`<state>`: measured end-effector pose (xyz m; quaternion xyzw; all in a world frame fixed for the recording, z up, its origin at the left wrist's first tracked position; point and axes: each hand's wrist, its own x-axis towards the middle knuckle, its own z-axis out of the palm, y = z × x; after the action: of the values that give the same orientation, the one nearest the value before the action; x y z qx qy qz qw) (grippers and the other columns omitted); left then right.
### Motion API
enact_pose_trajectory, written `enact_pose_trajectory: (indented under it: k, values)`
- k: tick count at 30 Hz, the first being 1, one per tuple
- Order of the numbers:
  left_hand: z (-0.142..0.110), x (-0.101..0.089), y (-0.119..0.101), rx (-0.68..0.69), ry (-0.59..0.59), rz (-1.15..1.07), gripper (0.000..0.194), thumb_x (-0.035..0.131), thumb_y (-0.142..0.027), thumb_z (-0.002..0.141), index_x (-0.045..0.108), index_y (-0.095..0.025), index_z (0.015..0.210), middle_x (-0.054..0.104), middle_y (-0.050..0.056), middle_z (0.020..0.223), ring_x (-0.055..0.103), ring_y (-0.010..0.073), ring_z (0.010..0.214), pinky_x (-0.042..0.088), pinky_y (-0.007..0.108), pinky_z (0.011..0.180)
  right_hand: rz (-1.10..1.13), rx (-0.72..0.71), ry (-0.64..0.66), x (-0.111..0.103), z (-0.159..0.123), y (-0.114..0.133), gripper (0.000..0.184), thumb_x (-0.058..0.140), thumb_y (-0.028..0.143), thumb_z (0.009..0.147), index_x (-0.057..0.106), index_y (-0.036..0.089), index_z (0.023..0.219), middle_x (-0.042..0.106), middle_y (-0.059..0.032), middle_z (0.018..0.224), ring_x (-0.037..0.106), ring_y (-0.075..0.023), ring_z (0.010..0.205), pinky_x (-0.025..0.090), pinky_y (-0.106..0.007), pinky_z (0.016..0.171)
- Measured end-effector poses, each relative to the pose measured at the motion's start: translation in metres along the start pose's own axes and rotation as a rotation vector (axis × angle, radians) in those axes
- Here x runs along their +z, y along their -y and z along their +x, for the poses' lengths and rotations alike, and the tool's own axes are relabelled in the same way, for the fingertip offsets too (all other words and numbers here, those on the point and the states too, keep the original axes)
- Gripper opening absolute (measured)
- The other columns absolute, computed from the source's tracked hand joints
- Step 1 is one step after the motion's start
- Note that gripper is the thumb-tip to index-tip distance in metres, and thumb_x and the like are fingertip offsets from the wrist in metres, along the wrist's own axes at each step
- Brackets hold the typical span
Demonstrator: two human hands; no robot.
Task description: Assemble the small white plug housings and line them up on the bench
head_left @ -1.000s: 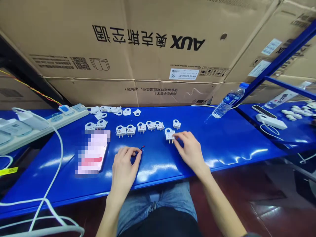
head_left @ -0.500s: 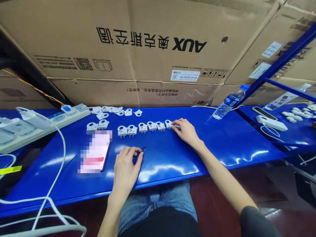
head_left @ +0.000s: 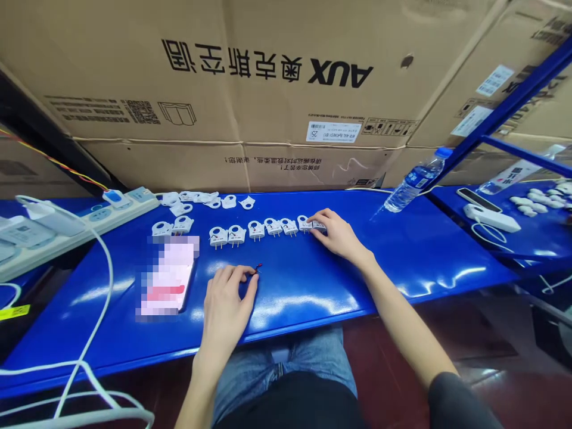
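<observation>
My right hand (head_left: 337, 233) reaches forward on the blue bench (head_left: 424, 250), its fingertips on the two rightmost white plug parts (head_left: 311, 224) at the end of a row of white plug parts (head_left: 256, 230). My left hand (head_left: 227, 301) rests nearer the front edge, thumb and forefinger pinched on a small red and black component (head_left: 258, 267). A phone (head_left: 168, 277) lies to the left of that hand.
More white plug shells (head_left: 203, 199) lie at the back of the bench. A white power strip (head_left: 80, 223) with cables sits left. A water bottle (head_left: 413, 180) lies right. Cardboard boxes (head_left: 277, 89) form the back wall. A second bench (head_left: 513, 226) at right holds a device and white parts.
My right hand carried a white plug part from the middle of the bench back to the right end of the row and set it beside the last one. My left hand stayed put.
</observation>
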<state>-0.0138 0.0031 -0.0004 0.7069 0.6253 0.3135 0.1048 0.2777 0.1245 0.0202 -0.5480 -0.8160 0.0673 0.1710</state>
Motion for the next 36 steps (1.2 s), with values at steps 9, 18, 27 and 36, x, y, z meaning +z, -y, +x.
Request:
enact_pose_trajectory:
  k: [9,18,27,36]
  values:
    - [-0.001,0.001,0.002,-0.002,0.000,-0.003,0.022,0.051,-0.040,0.102,0.067,-0.025,0.100,0.067,0.003,0.093,0.063,0.0248,0.092,0.046,0.042,0.090,-0.030,-0.083,-0.018,0.006,0.005,0.021,0.033,0.053,0.033,0.105,0.065,0.023,0.135,0.067,-0.0115,0.132,0.059,-0.0300,0.117,0.050,-0.044,0.098]
    - [0.000,0.000,-0.001,0.002,-0.010,0.000,0.022,0.052,-0.040,0.101,0.067,-0.025,0.100,0.067,0.003,0.091,0.063,0.0254,0.092,0.047,0.041,0.087,-0.075,-0.098,0.015,0.006,-0.007,0.049,0.024,0.061,0.031,0.102,0.070,0.022,0.122,0.065,-0.0112,0.138,0.053,-0.0326,0.130,0.046,-0.048,0.104]
    - [-0.001,-0.002,-0.003,0.076,-0.018,-0.129,0.020,0.051,-0.036,0.104,0.067,-0.024,0.106,0.066,0.003,0.093,0.063,0.0218,0.091,0.050,0.039,0.089,0.261,0.008,-0.139,0.029,-0.076,0.095,0.023,0.059,0.030,0.104,0.066,0.027,0.126,0.066,-0.0088,0.131,0.057,-0.0285,0.126,0.051,-0.049,0.106]
    - [-0.002,0.000,-0.003,0.133,0.040,-0.218,0.020,0.053,-0.038,0.105,0.066,-0.024,0.111,0.066,0.004,0.096,0.064,0.0197,0.089,0.052,0.036,0.084,0.356,-0.036,-0.104,0.027,-0.082,0.105,0.020,0.064,0.023,0.099,0.071,0.029,0.116,0.067,-0.0054,0.130,0.058,-0.0266,0.126,0.051,-0.047,0.106]
